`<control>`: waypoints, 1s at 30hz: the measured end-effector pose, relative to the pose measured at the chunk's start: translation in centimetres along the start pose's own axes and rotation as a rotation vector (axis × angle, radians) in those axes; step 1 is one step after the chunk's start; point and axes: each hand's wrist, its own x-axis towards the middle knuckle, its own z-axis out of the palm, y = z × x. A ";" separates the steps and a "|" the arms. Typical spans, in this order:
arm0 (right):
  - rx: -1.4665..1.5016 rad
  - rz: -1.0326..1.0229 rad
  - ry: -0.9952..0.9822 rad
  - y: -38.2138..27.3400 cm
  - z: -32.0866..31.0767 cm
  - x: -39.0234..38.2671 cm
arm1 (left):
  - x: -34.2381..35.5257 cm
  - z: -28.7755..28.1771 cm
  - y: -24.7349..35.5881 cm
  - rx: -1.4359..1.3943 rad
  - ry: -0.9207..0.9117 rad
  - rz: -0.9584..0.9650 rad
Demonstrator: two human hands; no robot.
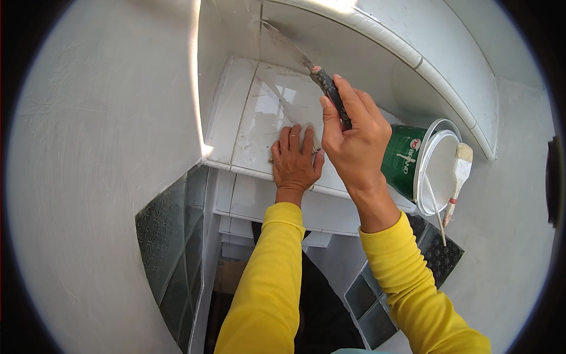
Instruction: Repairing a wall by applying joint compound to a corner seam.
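A putty knife [318, 75] with a dark, paint-spotted handle is gripped in my right hand [361, 127]. Its blade points up and left, the tip by the grout line of the tiled riser [336, 44]. Lower down and to the left, my left hand [295, 162] presses a pale, crumpled rag [313, 134] onto the glossy white tiled step [252, 127]. Only bits of the rag show around the fingers. Smears and whitish residue mark the tile near that hand.
A green bucket [401, 159] with a white inner rim lies tilted on the right of the step. Across its mouth lie a white-crusted paintbrush [461, 171] and a thin stick [437, 212]. Plastered walls [106, 118] flank both sides. Dark glass blocks [168, 242] sit low left.
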 end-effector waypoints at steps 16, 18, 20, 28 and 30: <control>0.019 -0.081 -0.046 -1.1 -6.0 1.5 | 0.0 -0.5 -0.1 0.001 -0.031 -0.005; 0.018 -0.123 -0.034 -1.8 -7.4 2.8 | -0.3 -0.7 -0.3 0.013 -0.069 -0.024; 0.048 -0.101 0.021 -2.6 -8.5 4.0 | -0.1 -0.5 -0.1 0.013 -0.055 -0.020; 0.056 -0.287 0.042 -3.6 -7.6 8.1 | 0.1 -0.3 0.3 -0.001 -0.062 -0.028; -0.014 -0.351 0.029 -3.4 -6.6 9.1 | 0.1 -0.3 0.3 0.010 -0.064 -0.032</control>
